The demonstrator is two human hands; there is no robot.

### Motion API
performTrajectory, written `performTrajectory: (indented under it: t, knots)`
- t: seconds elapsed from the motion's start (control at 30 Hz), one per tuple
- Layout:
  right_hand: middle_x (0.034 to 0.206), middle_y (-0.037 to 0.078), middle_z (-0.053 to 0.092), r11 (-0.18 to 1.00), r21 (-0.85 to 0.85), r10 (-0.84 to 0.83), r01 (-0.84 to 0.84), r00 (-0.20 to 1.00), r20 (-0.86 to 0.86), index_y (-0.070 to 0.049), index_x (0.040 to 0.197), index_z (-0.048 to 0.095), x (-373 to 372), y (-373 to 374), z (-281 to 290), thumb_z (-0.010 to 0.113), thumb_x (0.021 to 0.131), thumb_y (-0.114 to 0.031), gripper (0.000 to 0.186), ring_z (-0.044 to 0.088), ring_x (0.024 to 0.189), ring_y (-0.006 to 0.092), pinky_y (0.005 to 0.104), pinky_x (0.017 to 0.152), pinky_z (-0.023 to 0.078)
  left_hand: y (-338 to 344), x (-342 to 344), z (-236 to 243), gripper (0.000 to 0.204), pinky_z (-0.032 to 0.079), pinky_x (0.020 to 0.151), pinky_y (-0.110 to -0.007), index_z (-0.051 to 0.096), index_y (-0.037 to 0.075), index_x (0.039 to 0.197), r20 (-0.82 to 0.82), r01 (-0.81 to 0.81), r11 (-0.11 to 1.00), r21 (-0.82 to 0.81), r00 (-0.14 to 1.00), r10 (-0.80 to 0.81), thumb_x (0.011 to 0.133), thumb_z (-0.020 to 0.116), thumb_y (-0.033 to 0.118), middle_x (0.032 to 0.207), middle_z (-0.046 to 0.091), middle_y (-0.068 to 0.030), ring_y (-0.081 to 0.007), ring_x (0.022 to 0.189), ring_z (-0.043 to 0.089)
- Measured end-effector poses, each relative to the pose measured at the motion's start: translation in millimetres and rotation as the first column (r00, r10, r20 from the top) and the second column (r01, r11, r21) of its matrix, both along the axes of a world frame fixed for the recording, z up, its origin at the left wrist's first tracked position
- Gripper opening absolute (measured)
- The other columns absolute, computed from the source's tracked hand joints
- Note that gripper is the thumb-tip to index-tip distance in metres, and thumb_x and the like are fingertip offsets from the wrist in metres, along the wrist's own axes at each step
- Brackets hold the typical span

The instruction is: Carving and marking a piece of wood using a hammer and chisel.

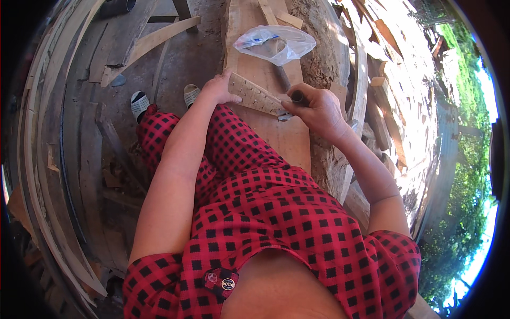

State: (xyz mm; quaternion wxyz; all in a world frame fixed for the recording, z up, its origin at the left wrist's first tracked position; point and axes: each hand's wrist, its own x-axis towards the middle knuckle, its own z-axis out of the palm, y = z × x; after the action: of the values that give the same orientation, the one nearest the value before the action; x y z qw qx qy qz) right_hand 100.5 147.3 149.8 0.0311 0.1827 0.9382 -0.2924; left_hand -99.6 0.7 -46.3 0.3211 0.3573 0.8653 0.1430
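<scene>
My left hand [218,89] clasps the left end of a short wooden block [255,94], thumb along its near face. That face is dotted with several small nails or nail holes; which of the two I cannot tell. The block rests on a wide plank [289,139] above my lap. In my right hand [317,108] is a tool that looks like a claw hammer [298,98]: its dark round handle end points up. Its shiny forked metal part meets the block's right end. My fingers partly hide the tool.
On the plank beyond the block lies a clear plastic bag [274,42], with a dark rod-like handle [281,78] beside it. A rough log [329,53] runs along the right, near stacked scrap wood [390,114]. Boards [79,133] line the left; slippers [139,104] show below.
</scene>
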Motion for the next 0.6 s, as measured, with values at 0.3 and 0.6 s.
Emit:
performTrajectory:
  t: [0.3,0.6]
  knots:
    - [0.05,0.002,0.047,0.785,-0.613,0.064,-0.092,0.996,-0.067,-0.003,0.061,0.053,-12,21,-43,0.078,0.074,-0.033,0.042,0.044,0.046,0.0122,0.0309,0.049,0.041,7,7,-3,0.092,0.041,0.098,-0.043,0.032,0.018,0.143,-0.063,0.031,0.999,-0.015,0.998,-0.032,0.068,0.077,0.047,0.124,0.051,-0.0234,-0.0366,0.117,0.051]
    - [0.055,0.0,0.044,0.701,-0.713,-0.252,0.004,0.937,-0.242,-0.006,0.058,0.044,4,43,-52,0.067,0.083,-0.031,0.042,0.042,0.056,0.0135,0.0303,0.057,0.037,3,4,2,0.091,0.041,0.098,-0.041,0.033,0.014,0.143,-0.046,0.018,1.0,-0.006,0.999,-0.018,0.069,0.075,0.046,0.122,0.054,-0.0222,-0.0361,0.114,0.052]
